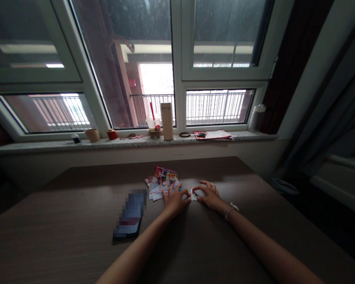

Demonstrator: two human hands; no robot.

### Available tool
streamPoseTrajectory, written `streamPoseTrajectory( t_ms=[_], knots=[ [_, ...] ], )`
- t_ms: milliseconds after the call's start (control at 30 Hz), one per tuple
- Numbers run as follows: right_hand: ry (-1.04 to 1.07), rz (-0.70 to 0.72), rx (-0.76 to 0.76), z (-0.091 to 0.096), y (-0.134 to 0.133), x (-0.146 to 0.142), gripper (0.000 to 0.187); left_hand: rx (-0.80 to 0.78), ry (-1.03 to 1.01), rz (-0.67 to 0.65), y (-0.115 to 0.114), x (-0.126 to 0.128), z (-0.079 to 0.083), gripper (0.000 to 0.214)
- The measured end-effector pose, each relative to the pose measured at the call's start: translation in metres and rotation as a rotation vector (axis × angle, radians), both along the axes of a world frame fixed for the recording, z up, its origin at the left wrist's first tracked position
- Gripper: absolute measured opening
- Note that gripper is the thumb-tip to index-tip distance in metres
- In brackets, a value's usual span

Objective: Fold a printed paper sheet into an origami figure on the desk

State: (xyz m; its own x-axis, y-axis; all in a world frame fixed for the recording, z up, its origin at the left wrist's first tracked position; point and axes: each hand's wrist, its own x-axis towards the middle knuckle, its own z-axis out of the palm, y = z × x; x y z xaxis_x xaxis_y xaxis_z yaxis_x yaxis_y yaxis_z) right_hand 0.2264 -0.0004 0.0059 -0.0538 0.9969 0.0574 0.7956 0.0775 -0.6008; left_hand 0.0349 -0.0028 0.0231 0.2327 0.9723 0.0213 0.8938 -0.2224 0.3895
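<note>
Between my two hands, at the middle of the brown table, is a small white piece of paper with red and dark print. My left hand pinches its left side between thumb and forefinger. On the right side, my right hand pinches it too, with the other fingers curled; a bracelet circles that wrist. Several colourful printed paper cards lie in a loose pile just beyond my left hand, partly hidden by its fingers. Whether the small paper is folded I cannot make out.
A phone lies on the table left of my left forearm. On the windowsill stand a beige thermos, a plastic cup with red straw, a paper cup, scissors on papers, and a bottle.
</note>
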Motion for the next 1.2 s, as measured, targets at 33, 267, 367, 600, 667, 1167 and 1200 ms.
streamPoseTrajectory(
  t_ms=[33, 267, 367, 600, 667, 1167, 1200],
  knots=[
    [-0.005, 0.005, -0.003, 0.000, 0.000, 0.001, 0.037, -0.001, 0.002, 0.000, 0.000, 0.000, 0.000, 0.022],
    [0.000, 0.025, -0.003, -0.002, 0.001, 0.004, 0.037, -0.005, 0.001, 0.007, -0.001, 0.000, 0.002, 0.023],
    [-0.002, 0.034, -0.003, -0.003, 0.002, 0.005, 0.038, -0.002, -0.002, 0.011, -0.001, 0.000, 0.002, 0.022],
    [-0.006, 0.065, -0.030, -0.004, 0.005, 0.009, 0.043, -0.014, -0.001, 0.019, 0.000, 0.000, 0.002, 0.022],
    [-0.007, 0.077, -0.031, -0.004, 0.005, 0.010, 0.044, -0.010, -0.003, 0.019, 0.000, 0.000, 0.001, 0.022],
    [0.069, 0.115, 0.079, -0.005, -0.006, 0.014, 0.034, 0.098, 0.013, -0.004, -0.006, 0.001, -0.006, 0.021],
    [0.074, 0.120, 0.103, -0.006, -0.007, 0.015, 0.032, 0.119, 0.013, -0.009, -0.007, 0.001, -0.008, 0.021]
  ],
)
